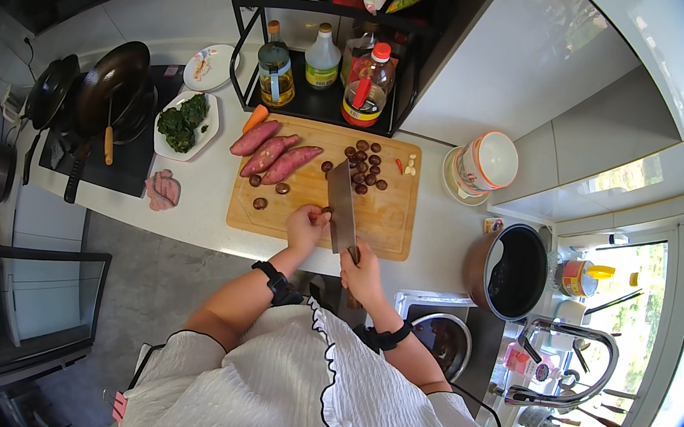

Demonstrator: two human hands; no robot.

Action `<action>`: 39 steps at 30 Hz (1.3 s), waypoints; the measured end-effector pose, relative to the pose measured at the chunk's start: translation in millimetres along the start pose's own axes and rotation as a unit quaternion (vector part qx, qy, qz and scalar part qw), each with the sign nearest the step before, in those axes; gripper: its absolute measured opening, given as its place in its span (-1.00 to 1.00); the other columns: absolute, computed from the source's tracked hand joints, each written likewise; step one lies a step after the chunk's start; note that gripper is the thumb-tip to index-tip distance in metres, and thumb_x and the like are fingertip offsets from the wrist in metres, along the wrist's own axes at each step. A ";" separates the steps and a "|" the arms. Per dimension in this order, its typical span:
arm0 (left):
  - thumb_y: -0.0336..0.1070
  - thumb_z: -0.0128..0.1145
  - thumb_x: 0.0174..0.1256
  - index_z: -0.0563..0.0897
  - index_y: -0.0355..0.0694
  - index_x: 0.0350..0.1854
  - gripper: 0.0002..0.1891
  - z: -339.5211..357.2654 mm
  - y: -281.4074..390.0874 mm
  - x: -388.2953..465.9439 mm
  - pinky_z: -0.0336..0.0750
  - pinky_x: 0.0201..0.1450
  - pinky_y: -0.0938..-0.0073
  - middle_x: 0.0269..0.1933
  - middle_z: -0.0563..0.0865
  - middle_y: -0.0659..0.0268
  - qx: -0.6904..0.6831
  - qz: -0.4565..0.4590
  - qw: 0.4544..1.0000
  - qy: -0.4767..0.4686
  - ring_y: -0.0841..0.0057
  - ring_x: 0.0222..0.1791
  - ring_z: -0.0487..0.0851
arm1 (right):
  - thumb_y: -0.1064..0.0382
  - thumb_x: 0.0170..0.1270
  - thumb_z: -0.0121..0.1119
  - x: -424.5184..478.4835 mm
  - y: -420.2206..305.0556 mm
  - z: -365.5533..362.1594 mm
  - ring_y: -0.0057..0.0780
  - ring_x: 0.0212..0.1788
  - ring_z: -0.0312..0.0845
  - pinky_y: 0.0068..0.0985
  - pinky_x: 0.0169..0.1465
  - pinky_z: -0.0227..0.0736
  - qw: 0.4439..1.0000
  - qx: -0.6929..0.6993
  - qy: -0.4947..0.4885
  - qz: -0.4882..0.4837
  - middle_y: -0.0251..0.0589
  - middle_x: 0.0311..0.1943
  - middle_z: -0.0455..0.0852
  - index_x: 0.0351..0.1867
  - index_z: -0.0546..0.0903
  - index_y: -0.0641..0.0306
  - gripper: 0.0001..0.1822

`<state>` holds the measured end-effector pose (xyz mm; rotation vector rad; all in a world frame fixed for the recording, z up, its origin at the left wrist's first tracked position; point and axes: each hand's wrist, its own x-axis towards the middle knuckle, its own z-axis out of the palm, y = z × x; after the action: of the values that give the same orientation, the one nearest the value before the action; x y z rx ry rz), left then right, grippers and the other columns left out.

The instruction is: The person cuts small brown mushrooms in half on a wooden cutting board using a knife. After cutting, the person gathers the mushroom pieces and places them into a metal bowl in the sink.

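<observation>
My right hand (362,273) grips the handle of a cleaver (342,206), whose broad blade points away from me over a wooden cutting board (378,234). Between the fingertips of my left hand (306,228) is a chestnut (327,210), right beside the blade and partly hidden. A pile of brown chestnuts (361,167) lies past the blade at the board's far right. Several single chestnuts (260,203) rest at the left. Three purple-skinned sweet potatoes (268,155) and a carrot piece (256,118) occupy the far left corner. A red chili (399,166) and garlic cloves (411,165) sit far right.
A plate of dark leafy greens (182,121) and a pink cloth (162,190) are left of the board. Woks (116,80) stand on the cooktop. Behind is a black rack (336,12) with bottles. Stacked bowls (485,161), a dark pot (506,271) and the sink (434,300) are right.
</observation>
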<state>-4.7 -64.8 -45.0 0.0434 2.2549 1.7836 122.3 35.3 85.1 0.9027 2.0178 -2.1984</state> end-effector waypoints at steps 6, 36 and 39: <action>-0.40 0.30 0.17 0.66 -0.38 -0.31 -0.85 5.4 30.3 -9.7 0.56 -0.35 0.38 -0.48 0.71 0.10 0.133 0.058 0.989 -0.013 0.26 -0.48 0.70 | 0.37 0.40 0.05 -11.6 -23.1 1.5 -0.65 -0.72 0.31 -0.56 -0.64 0.28 0.996 -0.084 0.019 -0.022 -0.41 -0.65 0.38 0.06 0.46 0.34 -0.76; -0.52 0.13 0.28 0.63 -0.38 -0.17 -0.88 -66.9 12.1 -5.3 0.57 -0.30 0.51 -0.39 0.72 0.21 0.090 0.071 0.993 -0.018 0.50 -0.42 0.69 | 0.37 0.26 0.15 4.0 7.6 -12.4 -0.04 -0.54 0.50 -0.28 -0.35 0.44 0.942 -0.274 -0.011 -0.193 0.02 -0.55 0.54 0.30 0.42 0.19 -0.47; -0.52 0.11 0.34 0.62 -0.39 -0.13 -0.88 -74.0 13.9 -7.4 0.60 -0.26 0.56 -0.36 0.73 0.25 0.104 0.058 0.993 -0.025 0.55 -0.38 0.71 | 0.38 0.25 0.14 4.4 10.8 -8.6 -0.03 -0.54 0.50 -0.28 -0.35 0.44 0.936 -0.280 -0.010 -0.211 0.02 -0.54 0.55 0.29 0.43 0.21 -0.47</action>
<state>-16.2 -133.2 -14.8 0.2595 2.4376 1.5746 126.3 43.0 73.5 0.4037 2.8068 -1.5713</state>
